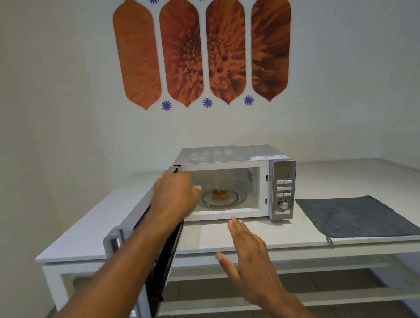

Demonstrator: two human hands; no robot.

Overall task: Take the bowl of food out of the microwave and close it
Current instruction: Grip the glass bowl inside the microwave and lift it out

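Observation:
A silver microwave (231, 155) stands on a pale counter (340, 175). Its door (125, 234) is swung wide open to the left, past the counter's front edge. Inside, a clear glass bowl (218, 186) with orange-brown food sits on the round turntable. My left hand (174, 198) is at the left side of the cavity opening, fingers apart and pointing inward, holding nothing. My right hand (249, 259) hovers flat and open in front of the counter edge, below the cavity, apart from the microwave.
A dark grey cloth (357, 217) lies flat on the counter to the right of the microwave, one corner hanging over the edge. The control panel (283, 190) with buttons and a dial is on the microwave's right. A lower shelf runs beneath the counter.

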